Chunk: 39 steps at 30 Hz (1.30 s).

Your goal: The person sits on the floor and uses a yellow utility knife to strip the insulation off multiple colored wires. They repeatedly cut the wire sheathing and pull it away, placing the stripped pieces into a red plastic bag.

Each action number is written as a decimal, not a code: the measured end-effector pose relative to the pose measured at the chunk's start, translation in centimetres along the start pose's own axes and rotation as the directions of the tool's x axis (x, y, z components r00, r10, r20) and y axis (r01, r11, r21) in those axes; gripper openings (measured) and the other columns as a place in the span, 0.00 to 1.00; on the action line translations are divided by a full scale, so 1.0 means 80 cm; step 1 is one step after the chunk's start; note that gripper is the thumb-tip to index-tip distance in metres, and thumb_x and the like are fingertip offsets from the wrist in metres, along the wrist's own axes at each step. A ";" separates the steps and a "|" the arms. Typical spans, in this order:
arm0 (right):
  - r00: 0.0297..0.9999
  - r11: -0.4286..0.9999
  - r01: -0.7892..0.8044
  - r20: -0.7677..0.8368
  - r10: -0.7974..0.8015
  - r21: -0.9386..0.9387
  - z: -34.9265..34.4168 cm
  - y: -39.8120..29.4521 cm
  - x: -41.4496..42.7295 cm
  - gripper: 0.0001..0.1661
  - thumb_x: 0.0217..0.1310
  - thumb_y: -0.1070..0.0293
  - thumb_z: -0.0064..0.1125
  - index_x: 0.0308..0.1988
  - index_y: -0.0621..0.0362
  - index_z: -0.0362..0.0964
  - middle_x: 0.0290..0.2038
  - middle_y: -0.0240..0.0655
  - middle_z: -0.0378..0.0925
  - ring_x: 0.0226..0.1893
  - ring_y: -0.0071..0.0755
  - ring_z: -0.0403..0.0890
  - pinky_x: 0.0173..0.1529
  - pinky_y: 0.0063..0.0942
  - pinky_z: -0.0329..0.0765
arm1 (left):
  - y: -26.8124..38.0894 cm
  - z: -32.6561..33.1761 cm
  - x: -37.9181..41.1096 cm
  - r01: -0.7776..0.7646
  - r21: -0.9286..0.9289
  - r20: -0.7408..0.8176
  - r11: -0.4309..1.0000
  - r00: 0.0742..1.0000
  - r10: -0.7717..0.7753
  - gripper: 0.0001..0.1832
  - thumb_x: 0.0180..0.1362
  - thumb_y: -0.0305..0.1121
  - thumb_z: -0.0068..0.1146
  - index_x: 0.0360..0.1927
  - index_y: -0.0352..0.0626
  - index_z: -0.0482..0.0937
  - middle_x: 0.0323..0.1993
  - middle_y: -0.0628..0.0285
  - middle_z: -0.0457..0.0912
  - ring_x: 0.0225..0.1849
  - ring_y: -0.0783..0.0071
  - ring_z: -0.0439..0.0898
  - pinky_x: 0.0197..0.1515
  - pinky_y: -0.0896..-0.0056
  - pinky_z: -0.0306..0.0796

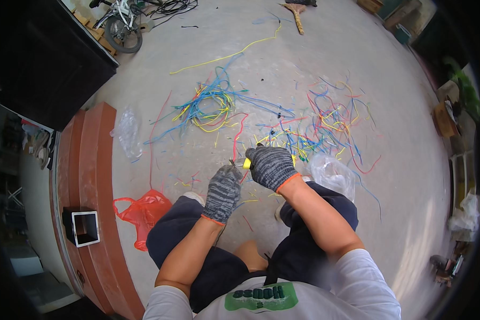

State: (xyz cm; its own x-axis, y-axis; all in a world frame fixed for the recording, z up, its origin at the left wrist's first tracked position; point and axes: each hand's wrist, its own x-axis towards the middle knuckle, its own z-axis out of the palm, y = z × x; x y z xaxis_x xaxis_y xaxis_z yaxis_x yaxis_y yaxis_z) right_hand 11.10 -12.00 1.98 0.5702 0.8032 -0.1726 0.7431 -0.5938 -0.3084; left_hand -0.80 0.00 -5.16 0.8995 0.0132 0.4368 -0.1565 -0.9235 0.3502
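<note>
My left hand (224, 190), in a grey knitted glove with an orange cuff, holds the lower end of a red insulated wire (236, 140) that runs away across the floor. My right hand (269, 166), gloved the same way, grips a tool with a yellow handle (247, 163), whose metal end touches the wire at my left fingertips; its exact kind cannot be told. Beyond my hands lies a coil of blue, yellow and green wires (212, 108). Short cut pieces and a loose tangle of coloured wires (332, 116) spread to the right.
A red plastic bag (145, 214) lies beside my left knee, and a clear plastic bag (332, 172) beyond my right knee. Another clear bag (129, 132) is near the reddish step (104, 180) at left. A broom (298, 18) and a bicycle (123, 30) are farther off.
</note>
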 end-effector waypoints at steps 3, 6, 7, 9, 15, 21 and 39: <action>1.000 0.999 -0.012 0.017 0.011 0.042 0.004 0.002 0.002 0.12 0.43 0.69 0.49 0.33 0.55 0.72 0.28 0.43 0.76 0.31 0.43 0.78 0.33 0.40 0.72 | 0.000 0.001 -0.002 0.049 -0.005 0.033 0.999 0.998 -0.049 0.09 0.40 0.20 0.47 0.28 0.41 0.73 0.29 0.55 0.74 0.37 0.56 0.73 0.43 0.61 0.67; 0.999 0.998 -0.027 0.028 0.025 0.055 0.012 0.005 0.006 0.13 0.42 0.68 0.49 0.33 0.55 0.72 0.26 0.43 0.76 0.29 0.43 0.78 0.32 0.41 0.72 | 0.000 0.003 -0.004 0.101 0.001 0.081 0.995 0.992 -0.101 0.09 0.41 0.21 0.46 0.28 0.40 0.73 0.29 0.56 0.74 0.37 0.58 0.73 0.44 0.62 0.67; 0.999 0.998 -0.036 0.039 0.034 0.056 0.015 0.006 0.009 0.13 0.42 0.68 0.49 0.33 0.55 0.72 0.26 0.43 0.76 0.29 0.44 0.78 0.33 0.40 0.72 | 0.000 0.002 -0.005 0.116 -0.009 0.083 0.993 0.990 -0.115 0.09 0.41 0.21 0.46 0.29 0.39 0.73 0.29 0.56 0.74 0.38 0.60 0.73 0.45 0.63 0.67; 0.997 0.997 -0.055 0.063 0.051 0.057 0.018 0.009 0.014 0.12 0.43 0.68 0.49 0.33 0.55 0.72 0.27 0.43 0.76 0.29 0.44 0.78 0.33 0.40 0.72 | 0.005 0.000 -0.007 0.207 -0.132 0.127 0.969 0.973 -0.191 0.08 0.44 0.22 0.45 0.31 0.37 0.72 0.30 0.56 0.75 0.39 0.62 0.73 0.46 0.64 0.67; 0.964 0.963 -0.257 0.090 0.250 0.084 0.030 0.077 0.046 0.17 0.49 0.63 0.47 0.39 0.55 0.72 0.33 0.45 0.76 0.36 0.46 0.77 0.41 0.39 0.71 | 0.025 -0.003 -0.026 -0.108 0.058 0.041 0.992 0.994 0.105 0.13 0.39 0.23 0.48 0.32 0.38 0.75 0.31 0.57 0.75 0.39 0.61 0.74 0.48 0.62 0.68; 0.988 0.949 0.025 -0.155 0.025 0.314 0.044 0.023 0.021 0.15 0.49 0.60 0.51 0.37 0.56 0.71 0.28 0.45 0.75 0.29 0.49 0.76 0.35 0.40 0.72 | 0.016 -0.017 0.000 -0.011 -0.012 0.017 1.000 1.000 0.011 0.11 0.41 0.22 0.47 0.32 0.38 0.74 0.30 0.55 0.75 0.37 0.59 0.74 0.45 0.63 0.68; 0.888 0.815 0.418 -0.372 -0.272 0.402 0.064 0.027 0.019 0.13 0.49 0.64 0.53 0.36 0.57 0.70 0.33 0.43 0.73 0.33 0.48 0.74 0.39 0.37 0.71 | 0.022 -0.031 0.009 -0.014 -0.001 0.059 1.000 0.998 0.014 0.11 0.39 0.21 0.45 0.30 0.38 0.73 0.29 0.54 0.74 0.35 0.58 0.73 0.42 0.62 0.68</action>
State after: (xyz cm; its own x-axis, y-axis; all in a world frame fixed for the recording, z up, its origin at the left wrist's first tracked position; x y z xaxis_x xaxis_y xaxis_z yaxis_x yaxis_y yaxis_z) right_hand 11.79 -11.80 -3.77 0.4341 0.8568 0.2785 0.7030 -0.1288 -0.6994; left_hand -1.48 -0.67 -2.16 0.9197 -0.0224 0.3921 -0.1695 -0.9232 0.3448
